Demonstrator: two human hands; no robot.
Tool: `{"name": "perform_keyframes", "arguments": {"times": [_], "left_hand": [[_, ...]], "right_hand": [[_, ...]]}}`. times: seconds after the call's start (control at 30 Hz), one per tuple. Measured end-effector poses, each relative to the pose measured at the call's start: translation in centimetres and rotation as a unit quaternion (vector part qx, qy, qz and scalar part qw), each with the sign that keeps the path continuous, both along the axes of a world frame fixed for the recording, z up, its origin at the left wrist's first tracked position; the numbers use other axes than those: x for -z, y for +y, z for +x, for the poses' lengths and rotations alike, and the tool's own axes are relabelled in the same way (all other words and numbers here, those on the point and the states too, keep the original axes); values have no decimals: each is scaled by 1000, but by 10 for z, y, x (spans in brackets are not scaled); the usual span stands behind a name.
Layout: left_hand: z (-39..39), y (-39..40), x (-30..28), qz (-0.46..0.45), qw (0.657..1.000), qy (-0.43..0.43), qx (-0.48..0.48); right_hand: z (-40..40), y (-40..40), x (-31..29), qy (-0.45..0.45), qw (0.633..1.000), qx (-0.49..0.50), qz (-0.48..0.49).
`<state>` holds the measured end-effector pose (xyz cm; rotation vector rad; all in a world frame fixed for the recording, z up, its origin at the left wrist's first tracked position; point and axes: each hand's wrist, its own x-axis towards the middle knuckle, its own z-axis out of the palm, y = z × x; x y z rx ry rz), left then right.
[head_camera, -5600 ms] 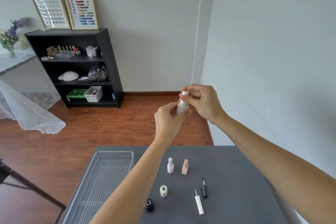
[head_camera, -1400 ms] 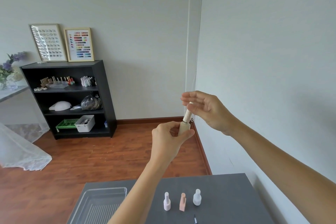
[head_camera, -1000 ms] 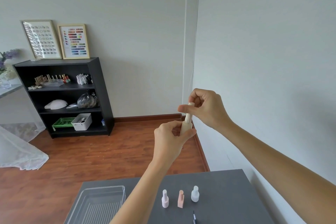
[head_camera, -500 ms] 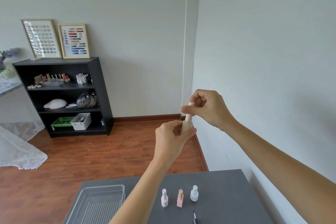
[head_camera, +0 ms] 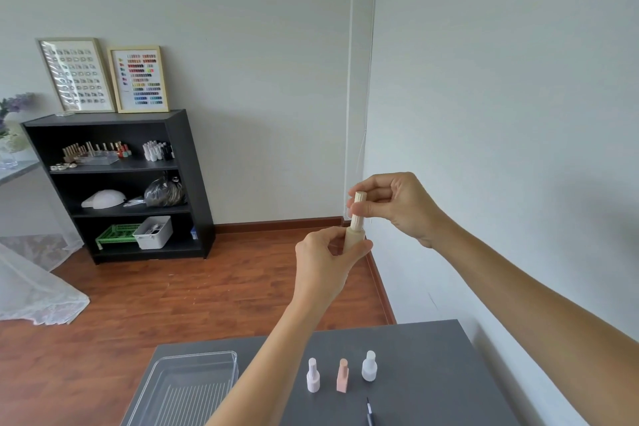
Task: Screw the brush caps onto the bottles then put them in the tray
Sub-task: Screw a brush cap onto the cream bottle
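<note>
- Your left hand grips the beige bottle by its body, fingers curled round it, high above the table.
- Your right hand pinches the ribbed cap sitting on top of that bottle, thumb and fingers closed round it.
- The bottle stands nearly upright, tilted slightly right.
- Three capped bottles stand in a row near the table's far edge: lilac, pink, white.
- A black brush lies nearer you, just past the pink one.
- The clear tray sits at the table's far left corner.
</note>
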<state>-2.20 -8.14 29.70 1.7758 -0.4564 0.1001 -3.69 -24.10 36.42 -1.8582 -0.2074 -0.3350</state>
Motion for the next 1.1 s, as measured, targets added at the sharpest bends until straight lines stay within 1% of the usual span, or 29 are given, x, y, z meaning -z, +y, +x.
{"name": "perform_keyframes", "arguments": {"times": [0.07, 0.13, 0.23, 0.3, 0.43, 0.5, 0.57, 0.73, 0.9, 0.97, 1.1], "left_hand": [[0, -2, 0, 4, 1000, -2, -6], [-1, -3, 0, 6, 1000, -4, -6], [-2, -4, -1, 4, 1000, -5, 4], [-2, -4, -1, 2, 1000, -3, 7], [3, 0, 0, -7, 1000, 5, 1], [5, 2, 2, -11, 1000, 6, 0], [7, 1, 3, -9, 1000, 1, 0], [7, -4, 6, -1, 1000, -4, 2], [8, -4, 9, 2, 1000, -6, 8], [9, -1, 8, -3, 999, 9, 41], [17, 6, 0, 3, 986, 51, 160]], "right_hand": [[0, 5, 2, -22, 998, 62, -19], [2, 8, 4, -37, 993, 102, -40], [6, 9, 9, -43, 990, 121, -54], [7, 8, 11, -36, 995, 89, -40], [5, -4, 12, 35, 998, -51, 11], [1, -8, 11, 40, 995, -92, 27], [0, -9, 12, 29, 995, -88, 42], [1, -6, 12, -3, 998, -26, 63], [2, -3, 13, -13, 999, -19, 37], [1, -5, 11, -11, 998, -46, 40], [-3, -11, 4, 10, 992, -116, 48]]}}
